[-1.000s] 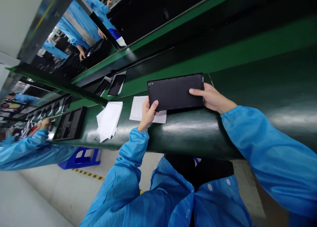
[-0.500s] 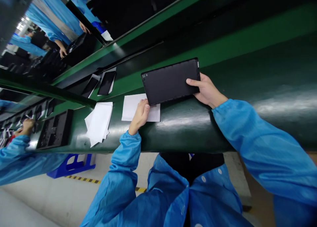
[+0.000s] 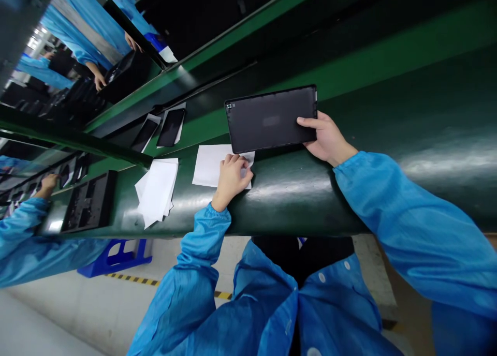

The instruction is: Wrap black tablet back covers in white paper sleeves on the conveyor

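Observation:
My right hand (image 3: 328, 138) grips a black tablet back cover (image 3: 267, 120) by its right end, thumb across the flat face. The cover is held tilted above the bench, with a small camera cutout at its upper left corner. Below its lower left edge, my left hand (image 3: 233, 176) has curled fingers and thumb at the right part of a white sheet of paper (image 3: 207, 167). The paper's edge looks bent up at the fingers, which hide part of it. The left hand is apart from the cover.
Left of the sheet lies a stack of white papers (image 3: 157, 190). Farther left are a black tray (image 3: 91, 201), dark phone-like panels (image 3: 171, 127) on paper, and a green post (image 3: 77, 141). A co-worker's hand (image 3: 47, 185) works at far left. A blue stool (image 3: 116, 257) stands below.
My left hand has let go of the cover's lower left corner and moved right and down onto the paper. The cover, in my right hand, has risen slightly and tilted.

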The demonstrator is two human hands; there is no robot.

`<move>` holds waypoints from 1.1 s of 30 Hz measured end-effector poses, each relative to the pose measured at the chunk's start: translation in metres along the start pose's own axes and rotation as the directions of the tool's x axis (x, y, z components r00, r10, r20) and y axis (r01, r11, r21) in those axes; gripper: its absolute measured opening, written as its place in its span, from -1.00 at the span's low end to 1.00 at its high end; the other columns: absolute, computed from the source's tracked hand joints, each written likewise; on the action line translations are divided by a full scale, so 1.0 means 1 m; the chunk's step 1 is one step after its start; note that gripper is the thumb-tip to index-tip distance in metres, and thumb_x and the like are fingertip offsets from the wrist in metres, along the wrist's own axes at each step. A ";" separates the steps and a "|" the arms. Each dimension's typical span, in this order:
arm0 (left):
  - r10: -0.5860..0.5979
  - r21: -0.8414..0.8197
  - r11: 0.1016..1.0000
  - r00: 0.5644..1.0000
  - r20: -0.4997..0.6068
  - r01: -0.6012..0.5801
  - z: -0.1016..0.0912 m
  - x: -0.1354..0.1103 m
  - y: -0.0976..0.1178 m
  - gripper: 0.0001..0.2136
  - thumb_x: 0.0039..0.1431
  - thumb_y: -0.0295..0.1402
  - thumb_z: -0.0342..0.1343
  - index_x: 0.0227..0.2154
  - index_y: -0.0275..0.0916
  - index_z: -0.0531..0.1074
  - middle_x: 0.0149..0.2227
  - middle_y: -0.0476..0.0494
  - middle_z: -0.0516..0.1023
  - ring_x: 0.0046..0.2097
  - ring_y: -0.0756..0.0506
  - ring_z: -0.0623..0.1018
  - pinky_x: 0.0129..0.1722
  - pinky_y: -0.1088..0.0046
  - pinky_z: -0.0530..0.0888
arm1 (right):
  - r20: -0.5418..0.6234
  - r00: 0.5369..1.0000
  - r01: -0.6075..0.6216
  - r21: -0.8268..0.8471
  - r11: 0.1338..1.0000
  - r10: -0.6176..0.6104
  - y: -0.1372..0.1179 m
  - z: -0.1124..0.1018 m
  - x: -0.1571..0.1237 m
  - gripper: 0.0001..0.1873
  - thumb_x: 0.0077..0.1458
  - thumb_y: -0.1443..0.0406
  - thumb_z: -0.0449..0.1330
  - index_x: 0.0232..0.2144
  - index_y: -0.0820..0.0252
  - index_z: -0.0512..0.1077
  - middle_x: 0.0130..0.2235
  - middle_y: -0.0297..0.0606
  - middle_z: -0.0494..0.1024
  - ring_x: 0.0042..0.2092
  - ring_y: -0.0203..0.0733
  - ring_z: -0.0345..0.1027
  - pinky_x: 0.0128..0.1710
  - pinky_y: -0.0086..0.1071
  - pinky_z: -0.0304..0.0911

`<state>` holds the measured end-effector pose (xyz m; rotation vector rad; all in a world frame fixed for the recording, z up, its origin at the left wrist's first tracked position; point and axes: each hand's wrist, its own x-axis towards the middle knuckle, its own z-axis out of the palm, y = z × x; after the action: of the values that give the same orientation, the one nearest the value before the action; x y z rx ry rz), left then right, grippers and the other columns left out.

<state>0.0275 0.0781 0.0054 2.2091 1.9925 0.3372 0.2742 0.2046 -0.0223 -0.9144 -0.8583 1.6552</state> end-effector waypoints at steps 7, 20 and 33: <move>0.036 -0.237 0.969 0.990 -0.136 -0.068 0.006 0.003 -0.016 -0.89 0.20 -0.49 0.18 -0.43 -0.18 0.49 -0.32 -0.14 0.62 -0.17 -0.20 0.55 -0.08 0.21 0.48 | 0.008 0.999 -0.038 0.110 0.993 0.037 0.001 -0.002 0.001 -0.69 -0.08 0.24 0.35 -0.19 0.03 0.54 -0.07 -0.29 0.70 0.11 0.09 0.58 0.06 0.00 0.61; -0.100 -0.409 0.913 0.972 -0.212 0.005 0.004 0.004 -0.026 -0.94 0.04 -0.46 0.19 -0.47 -0.19 0.53 -0.39 -0.08 0.62 -0.28 -0.13 0.56 -0.15 0.32 0.49 | 0.069 0.988 0.143 -0.036 0.989 -0.140 0.004 -0.009 0.010 -0.29 0.14 -0.38 0.26 -0.05 0.01 0.62 -0.03 -0.22 0.70 0.21 0.14 0.54 0.06 0.00 0.61; -0.305 -0.563 0.822 0.902 -0.305 0.087 0.000 0.008 -0.028 -0.85 0.17 -0.42 0.12 -0.50 -0.20 0.34 -0.54 0.06 0.30 -0.46 0.01 0.30 -0.44 0.50 0.23 | 0.079 0.997 0.018 -0.071 0.997 -0.012 0.012 -0.012 0.012 -0.52 0.23 -0.19 0.26 -0.21 0.04 0.60 -0.04 -0.16 0.73 0.25 0.13 0.52 0.17 0.00 0.55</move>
<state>0.0010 0.0887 -0.0015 1.6466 1.9460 1.2185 0.2777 0.2146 -0.0402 -0.8939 -0.9812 1.6660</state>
